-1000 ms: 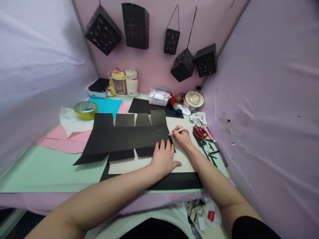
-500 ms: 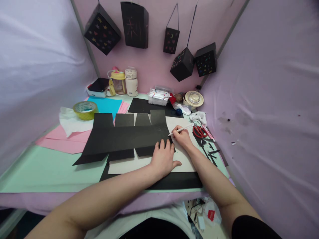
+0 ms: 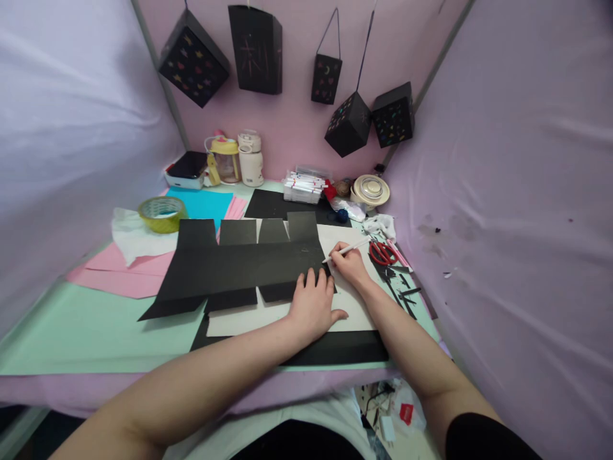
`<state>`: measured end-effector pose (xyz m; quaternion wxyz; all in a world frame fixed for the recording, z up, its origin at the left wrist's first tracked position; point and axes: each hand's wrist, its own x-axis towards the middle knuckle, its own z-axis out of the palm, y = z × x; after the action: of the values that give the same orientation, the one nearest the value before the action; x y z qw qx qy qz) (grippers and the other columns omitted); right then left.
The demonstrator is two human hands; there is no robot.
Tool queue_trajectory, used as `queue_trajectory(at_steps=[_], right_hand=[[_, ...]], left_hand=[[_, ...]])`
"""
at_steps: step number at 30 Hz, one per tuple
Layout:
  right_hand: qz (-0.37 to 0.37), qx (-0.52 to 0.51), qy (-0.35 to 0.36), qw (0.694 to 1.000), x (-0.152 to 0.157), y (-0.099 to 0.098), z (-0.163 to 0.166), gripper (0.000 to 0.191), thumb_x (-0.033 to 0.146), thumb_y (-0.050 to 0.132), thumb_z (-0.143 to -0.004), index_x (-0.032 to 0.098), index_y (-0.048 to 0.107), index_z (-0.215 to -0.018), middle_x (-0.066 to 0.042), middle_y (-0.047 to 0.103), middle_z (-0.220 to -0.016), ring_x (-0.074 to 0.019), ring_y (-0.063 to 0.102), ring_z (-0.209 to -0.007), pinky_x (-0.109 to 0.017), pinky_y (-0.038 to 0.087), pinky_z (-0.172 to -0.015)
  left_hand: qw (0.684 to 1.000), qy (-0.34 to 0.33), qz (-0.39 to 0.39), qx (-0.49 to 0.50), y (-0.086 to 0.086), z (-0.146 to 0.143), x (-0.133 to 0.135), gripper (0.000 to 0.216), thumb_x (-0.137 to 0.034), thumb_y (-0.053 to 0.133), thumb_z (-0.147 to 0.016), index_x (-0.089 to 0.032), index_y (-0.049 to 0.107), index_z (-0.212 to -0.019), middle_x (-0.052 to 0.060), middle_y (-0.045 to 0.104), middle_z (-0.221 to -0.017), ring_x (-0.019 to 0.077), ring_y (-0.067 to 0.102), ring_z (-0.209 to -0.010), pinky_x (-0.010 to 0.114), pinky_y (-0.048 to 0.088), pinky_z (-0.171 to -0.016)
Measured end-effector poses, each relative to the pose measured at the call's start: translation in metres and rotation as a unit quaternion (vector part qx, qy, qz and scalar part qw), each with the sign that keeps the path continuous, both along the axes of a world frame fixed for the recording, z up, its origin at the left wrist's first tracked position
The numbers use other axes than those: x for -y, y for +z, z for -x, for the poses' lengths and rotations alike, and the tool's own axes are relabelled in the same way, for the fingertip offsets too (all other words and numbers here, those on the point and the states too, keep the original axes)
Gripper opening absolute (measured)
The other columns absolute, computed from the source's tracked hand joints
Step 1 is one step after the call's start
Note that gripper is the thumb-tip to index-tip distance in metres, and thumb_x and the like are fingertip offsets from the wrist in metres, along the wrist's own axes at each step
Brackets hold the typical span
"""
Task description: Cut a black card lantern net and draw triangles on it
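Note:
A sheet of black card (image 3: pixel 239 267) with cut flaps along both long edges lies over a white board (image 3: pixel 354 313). My left hand (image 3: pixel 313 303) rests flat on the card's lower right part, fingers spread and thumb out over the board. In my right hand (image 3: pixel 348 263) is a slim white pen (image 3: pixel 353 245), gripped between the fingers. Its tip is at the card's right edge; whether it touches I cannot tell. Faint light marks show on the card near its upper right. Another black sheet (image 3: pixel 335 349) sticks out beneath the board.
Red-handled scissors (image 3: pixel 383 253) and black paper scraps (image 3: pixel 406 294) lie to the right. A tape roll (image 3: pixel 163 214), pink paper (image 3: pixel 124 275) and blue paper (image 3: pixel 205 203) are left. Behind stand a box of markers (image 3: pixel 305 186) and a white bottle (image 3: pixel 251 160). Black box lanterns (image 3: pixel 348 124) hang above.
Both hands, the pen and the card keep their places relative to each other. The whole view has shifted very slightly.

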<state>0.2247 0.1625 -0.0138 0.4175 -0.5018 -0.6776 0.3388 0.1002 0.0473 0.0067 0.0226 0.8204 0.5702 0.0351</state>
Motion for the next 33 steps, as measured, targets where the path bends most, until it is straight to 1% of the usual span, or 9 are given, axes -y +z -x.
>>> queue_trajectory(at_steps=[7, 24, 33], right_hand=[[0.000, 0.000, -0.002, 1.000, -0.0010, -0.0022, -0.0008, 0.009, 0.022, 0.051, -0.070, 0.020, 0.057, -0.063, 0.004, 0.057, -0.052, -0.0139, 0.052, -0.053, -0.025, 0.041, -0.056], [0.000, 0.004, -0.003, 1.000, 0.0000, -0.0016, -0.0005, 0.011, 0.023, 0.051, -0.075, 0.022, 0.055, -0.065, 0.003, 0.059, -0.055, -0.0144, 0.054, -0.053, -0.026, 0.043, -0.058], [0.004, 0.003, -0.003, 1.000, -0.0011, -0.0023, -0.0009, 0.010, 0.021, 0.051, -0.072, 0.021, 0.056, -0.064, 0.004, 0.057, -0.053, -0.0137, 0.053, -0.052, -0.025, 0.042, -0.058]], left_hand=[[1.000, 0.002, -0.007, -0.001, -0.0032, 0.0005, -0.0017, 0.086, -0.070, 0.049, -0.085, -0.008, 0.045, -0.144, 0.020, 0.042, -0.150, 0.0422, 0.036, -0.136, 0.055, 0.032, -0.109], [1.000, 0.002, -0.009, -0.006, -0.0033, 0.0003, -0.0016, 0.085, -0.070, 0.048, -0.085, -0.009, 0.045, -0.144, 0.020, 0.043, -0.150, 0.0418, 0.036, -0.136, 0.054, 0.032, -0.110], [1.000, 0.001, -0.002, -0.006, -0.0018, 0.0006, -0.0013, 0.084, -0.070, 0.047, -0.086, -0.010, 0.045, -0.144, 0.020, 0.042, -0.150, 0.0418, 0.036, -0.136, 0.055, 0.031, -0.110]])
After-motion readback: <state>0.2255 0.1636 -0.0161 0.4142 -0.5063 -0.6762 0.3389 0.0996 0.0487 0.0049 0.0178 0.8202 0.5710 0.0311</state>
